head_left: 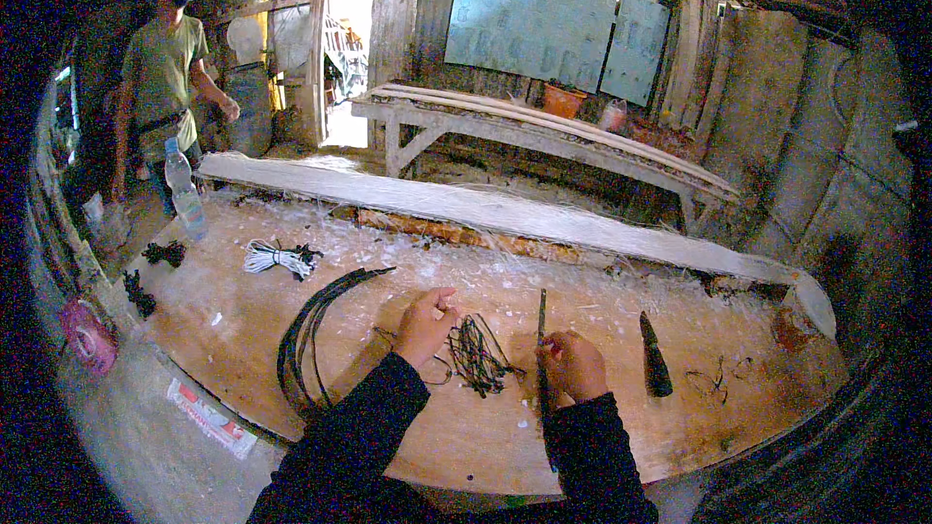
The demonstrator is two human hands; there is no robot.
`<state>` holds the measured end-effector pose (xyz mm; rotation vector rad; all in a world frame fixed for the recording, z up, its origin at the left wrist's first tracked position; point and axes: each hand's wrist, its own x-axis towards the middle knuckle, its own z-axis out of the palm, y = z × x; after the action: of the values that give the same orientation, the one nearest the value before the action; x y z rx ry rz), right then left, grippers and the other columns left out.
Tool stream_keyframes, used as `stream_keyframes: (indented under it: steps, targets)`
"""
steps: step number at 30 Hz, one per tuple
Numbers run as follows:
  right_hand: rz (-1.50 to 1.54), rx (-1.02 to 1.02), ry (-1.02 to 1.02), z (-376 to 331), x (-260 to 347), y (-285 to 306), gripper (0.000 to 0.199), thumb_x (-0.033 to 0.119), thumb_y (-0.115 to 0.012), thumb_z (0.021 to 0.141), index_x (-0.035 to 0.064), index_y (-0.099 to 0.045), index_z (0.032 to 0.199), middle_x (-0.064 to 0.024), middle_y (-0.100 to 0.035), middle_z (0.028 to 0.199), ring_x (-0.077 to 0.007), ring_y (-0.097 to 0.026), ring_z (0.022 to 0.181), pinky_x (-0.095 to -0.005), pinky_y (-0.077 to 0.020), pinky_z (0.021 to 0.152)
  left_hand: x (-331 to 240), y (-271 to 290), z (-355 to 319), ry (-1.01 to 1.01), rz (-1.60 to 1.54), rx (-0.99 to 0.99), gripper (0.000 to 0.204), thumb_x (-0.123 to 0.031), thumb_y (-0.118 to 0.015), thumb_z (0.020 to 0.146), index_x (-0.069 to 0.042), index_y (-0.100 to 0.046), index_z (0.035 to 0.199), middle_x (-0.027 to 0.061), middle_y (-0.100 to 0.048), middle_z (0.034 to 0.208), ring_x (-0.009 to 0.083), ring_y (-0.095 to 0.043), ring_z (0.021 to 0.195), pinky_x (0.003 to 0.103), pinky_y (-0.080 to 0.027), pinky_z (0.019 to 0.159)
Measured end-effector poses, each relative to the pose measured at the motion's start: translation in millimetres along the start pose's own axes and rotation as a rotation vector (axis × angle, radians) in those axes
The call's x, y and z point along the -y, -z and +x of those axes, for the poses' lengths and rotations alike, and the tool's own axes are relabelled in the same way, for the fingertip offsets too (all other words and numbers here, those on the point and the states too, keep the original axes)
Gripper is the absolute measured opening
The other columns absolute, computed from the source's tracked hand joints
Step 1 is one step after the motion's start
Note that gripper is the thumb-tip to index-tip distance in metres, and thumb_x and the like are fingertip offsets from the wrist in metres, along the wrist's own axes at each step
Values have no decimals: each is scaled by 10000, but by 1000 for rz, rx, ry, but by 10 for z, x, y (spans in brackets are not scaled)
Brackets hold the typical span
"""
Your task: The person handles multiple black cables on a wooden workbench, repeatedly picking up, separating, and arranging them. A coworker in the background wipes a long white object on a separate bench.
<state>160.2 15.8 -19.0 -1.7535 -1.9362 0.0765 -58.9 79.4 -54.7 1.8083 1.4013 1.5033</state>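
Observation:
My right hand (575,366) is closed round a thin dark strip (542,325), held lengthwise over the wooden table. My left hand (427,326) hovers just left of it with its fingers curled together; what they hold, if anything, is too small to make out. Between the two hands lies a loose bundle of thin black cords (482,357), a few strands trailing toward my left wrist. Left of my left hand rests a curved bundle of black strips (303,330). A dark pointed piece (654,361) lies right of my right hand.
Long pale fibres (466,206) stretch along the table's far edge. Toward the left are a white cord bundle (276,259), black bundles (164,253) and a plastic bottle (181,184). Thin loops (712,383) lie at right. A person (167,63) stands far left; a bench (466,116) stands behind.

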Motion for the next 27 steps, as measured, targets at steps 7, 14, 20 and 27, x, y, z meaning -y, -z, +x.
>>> stream_keyframes:
  steps: [7, 14, 20, 27]
  targets:
    - [-103, 111, -102, -23, -27, -39, 228, 251, -608, 658, 94, -616, 823, -129, -573, 795, -298, -560, 718, -362, -449, 618, -115, 60, -13, 52, -45, 4, 267, -89, -586, 700, -71, -541, 963, 48, -501, 730, 177, -503, 654, 287, -416, 597]
    - [6, 110, -32, 1, -66, -102, 214, 182, -603, 636, 95, -632, 830, -114, -599, 750, -273, -573, 708, -351, -454, 621, -56, -25, 14, 80, -168, 43, 257, -55, -588, 677, -73, -556, 932, 39, -497, 736, 158, -494, 688, 265, -406, 596]
    - [106, 147, -163, -41, 49, -15, 203, 144, -599, 632, 95, -622, 828, -103, -608, 744, -262, -585, 687, -333, -460, 614, -79, -18, -47, -91, -64, 20, 217, -42, -587, 673, -68, -570, 888, 45, -497, 745, 160, -494, 694, 261, -405, 601]
    - [167, 100, -178, -32, 66, -27, 252, 96, -623, 616, 86, -578, 863, -101, -610, 720, -242, -590, 667, -324, -463, 601, -181, -14, -101, -81, -47, 129, 190, -72, -583, 698, -64, -573, 887, 68, -502, 770, 190, -516, 718, 267, -427, 613]
